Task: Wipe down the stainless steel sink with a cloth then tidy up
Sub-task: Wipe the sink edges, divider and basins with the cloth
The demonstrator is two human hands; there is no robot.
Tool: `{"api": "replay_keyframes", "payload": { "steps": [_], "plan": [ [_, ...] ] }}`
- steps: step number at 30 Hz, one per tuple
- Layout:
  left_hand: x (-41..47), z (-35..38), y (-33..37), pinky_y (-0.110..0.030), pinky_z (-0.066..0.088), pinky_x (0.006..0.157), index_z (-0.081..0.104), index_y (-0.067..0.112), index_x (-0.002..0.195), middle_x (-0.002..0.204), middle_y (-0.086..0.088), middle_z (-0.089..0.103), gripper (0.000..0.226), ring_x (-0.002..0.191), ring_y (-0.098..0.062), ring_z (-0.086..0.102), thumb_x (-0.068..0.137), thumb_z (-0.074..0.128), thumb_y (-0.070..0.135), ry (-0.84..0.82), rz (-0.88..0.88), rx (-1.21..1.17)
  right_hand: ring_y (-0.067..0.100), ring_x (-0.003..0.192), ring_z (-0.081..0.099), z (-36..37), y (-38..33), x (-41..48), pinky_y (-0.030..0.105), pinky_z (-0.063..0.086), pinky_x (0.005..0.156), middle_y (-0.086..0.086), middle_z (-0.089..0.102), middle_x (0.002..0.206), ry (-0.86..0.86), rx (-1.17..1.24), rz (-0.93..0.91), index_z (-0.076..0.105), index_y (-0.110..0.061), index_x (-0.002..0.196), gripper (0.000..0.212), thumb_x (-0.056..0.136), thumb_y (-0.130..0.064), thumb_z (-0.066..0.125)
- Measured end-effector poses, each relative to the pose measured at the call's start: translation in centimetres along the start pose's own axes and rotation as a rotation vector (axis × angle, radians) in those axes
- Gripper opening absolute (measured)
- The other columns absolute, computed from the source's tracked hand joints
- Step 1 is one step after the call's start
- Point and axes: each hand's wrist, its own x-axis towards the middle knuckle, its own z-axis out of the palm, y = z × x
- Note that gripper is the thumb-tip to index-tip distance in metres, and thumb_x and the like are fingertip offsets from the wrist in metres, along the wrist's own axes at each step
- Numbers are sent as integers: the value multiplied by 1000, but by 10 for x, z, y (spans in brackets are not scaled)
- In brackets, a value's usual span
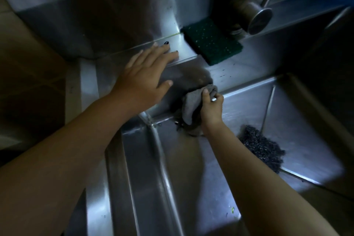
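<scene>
Grey cloth (pixel 191 107) in right fingers (pixel 206 95), left fingers (pixel 162 51) flat

left hand (pixel 142 80) flat with fingers straight, right hand (pixel 210 108) curled

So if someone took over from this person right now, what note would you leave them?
Left hand flat on the sink ledge, holding nothing.
Right hand grips the grey cloth at the back-left corner of the basin.
Green scouring pad lies on the ledge by the tap; steel wool sits in the basin.
Wiping under way; finishing the sink and tidying remain.
</scene>
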Motion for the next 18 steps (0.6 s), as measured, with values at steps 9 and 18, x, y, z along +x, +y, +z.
{"api": "replay_keyframes", "payload": {
  "steps": [9, 18],
  "plan": [
    [27, -2, 43, -39, 16, 112, 35, 14, 140, 149, -9, 30, 77, 140, -28, 20, 75, 39, 55, 79, 133, -101, 14, 86, 49, -30, -28, -11, 27, 39, 79, -7, 47, 85, 54, 139, -52, 35, -15, 104, 16, 97, -25, 45],
    [70, 7, 61, -41, 23, 110, 41, 8, 135, 143, -15, 38, 66, 134, -34, 31, 78, 71, 23, 22, 279, -13, 22, 98, 56, -41, -44, -4, 45, 48, 95, 0, 54, 96, 82, 335, -149, 40, -28, 94, 11, 94, -26, 51]
  ]
}}
